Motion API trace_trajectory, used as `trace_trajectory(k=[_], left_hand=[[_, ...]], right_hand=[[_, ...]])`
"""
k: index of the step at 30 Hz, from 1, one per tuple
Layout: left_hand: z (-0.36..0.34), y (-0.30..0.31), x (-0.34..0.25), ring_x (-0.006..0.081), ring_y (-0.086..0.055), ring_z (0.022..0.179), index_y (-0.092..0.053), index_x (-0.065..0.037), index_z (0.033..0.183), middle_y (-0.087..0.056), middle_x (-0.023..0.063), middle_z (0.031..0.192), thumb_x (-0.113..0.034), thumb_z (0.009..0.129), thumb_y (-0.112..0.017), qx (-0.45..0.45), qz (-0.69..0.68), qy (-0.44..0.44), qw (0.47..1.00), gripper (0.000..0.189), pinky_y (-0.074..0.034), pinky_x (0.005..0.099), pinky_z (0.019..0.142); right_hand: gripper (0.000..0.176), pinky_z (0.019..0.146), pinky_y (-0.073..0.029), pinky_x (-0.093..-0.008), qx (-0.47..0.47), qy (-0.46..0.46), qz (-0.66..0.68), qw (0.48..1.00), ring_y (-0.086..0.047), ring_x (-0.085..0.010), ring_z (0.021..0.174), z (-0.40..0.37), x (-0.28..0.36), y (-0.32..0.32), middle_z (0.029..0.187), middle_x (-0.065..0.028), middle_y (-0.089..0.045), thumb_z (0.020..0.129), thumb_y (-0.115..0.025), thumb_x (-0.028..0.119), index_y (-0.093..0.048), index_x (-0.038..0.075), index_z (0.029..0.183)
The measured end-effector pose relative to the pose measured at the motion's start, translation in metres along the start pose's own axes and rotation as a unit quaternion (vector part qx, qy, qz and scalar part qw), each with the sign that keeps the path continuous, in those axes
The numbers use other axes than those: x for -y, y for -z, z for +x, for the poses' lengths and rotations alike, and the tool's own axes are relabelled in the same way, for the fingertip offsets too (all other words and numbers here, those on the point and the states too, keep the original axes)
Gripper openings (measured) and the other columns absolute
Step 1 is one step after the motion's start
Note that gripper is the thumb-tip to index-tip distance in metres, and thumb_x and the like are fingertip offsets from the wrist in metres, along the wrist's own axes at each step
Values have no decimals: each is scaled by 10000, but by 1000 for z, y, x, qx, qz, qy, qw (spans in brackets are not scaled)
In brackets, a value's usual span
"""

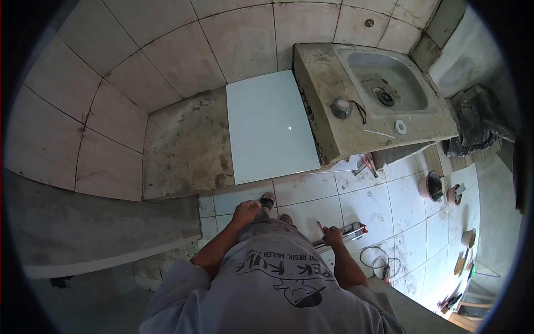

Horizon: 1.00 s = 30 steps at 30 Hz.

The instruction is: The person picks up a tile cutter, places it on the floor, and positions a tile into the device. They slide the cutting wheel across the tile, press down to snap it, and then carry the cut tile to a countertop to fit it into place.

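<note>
My left hand [246, 212] hangs in front of my body with its fingers curled; whether anything is inside them is hidden. In my right hand [332, 236] is a slim reddish stick, perhaps a pencil [320, 226], pointing forward. Below that hand, a tile cutter [355, 230] with metal rails lies on the floor, partly covered by my arm and shirt. Ahead of me, a large glossy white tile [271, 128] lies on the rough concrete counter [186, 147], against the raised sink block. Neither hand touches this tile.
The raised concrete block [320, 83] holds a sink [389, 83], a dark round pot-like item [341, 108] and a white tape roll [400, 127]. Buckets [431, 185], a cable [384, 261] and several tools lie on the tiled floor at right. A low wall [111, 222] stands at left.
</note>
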<state>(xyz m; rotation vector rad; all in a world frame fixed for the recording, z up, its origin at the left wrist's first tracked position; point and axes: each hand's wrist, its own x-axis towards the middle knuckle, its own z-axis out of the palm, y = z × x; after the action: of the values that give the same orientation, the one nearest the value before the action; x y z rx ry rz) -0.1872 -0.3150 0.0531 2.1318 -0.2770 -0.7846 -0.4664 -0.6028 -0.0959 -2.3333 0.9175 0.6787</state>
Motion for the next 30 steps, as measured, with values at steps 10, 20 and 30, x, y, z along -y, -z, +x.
trace_trajectory(k=[10,20,30], left_hand=[[-6,3,-9,110,-545,633,-658,-5,849,-607,27,677,-336,821,-547,23,-7,29,999,350,-428,259,612],[0,0,-3,195,-596,669,-647,-10,852,-630,90,702,-388,814,-516,17,7,17,1000,402,-464,328,664],[7,0,0,109,-563,672,-659,3,963,-619,31,727,-327,829,-545,-6,-12,1,1000,374,-443,255,642]], right_hand=[[492,808,-466,-416,-15,-35,92,995,-629,-326,895,-15,22,31,847,-192,-664,847,-500,448,-641,-22,882],[380,778,-494,-442,35,-14,62,997,-601,-345,912,-5,5,20,931,-158,-603,680,-703,225,-595,128,1031],[463,787,-472,-401,11,-121,193,974,-644,-293,854,-39,60,77,815,-146,-675,838,-479,436,-643,3,850]])
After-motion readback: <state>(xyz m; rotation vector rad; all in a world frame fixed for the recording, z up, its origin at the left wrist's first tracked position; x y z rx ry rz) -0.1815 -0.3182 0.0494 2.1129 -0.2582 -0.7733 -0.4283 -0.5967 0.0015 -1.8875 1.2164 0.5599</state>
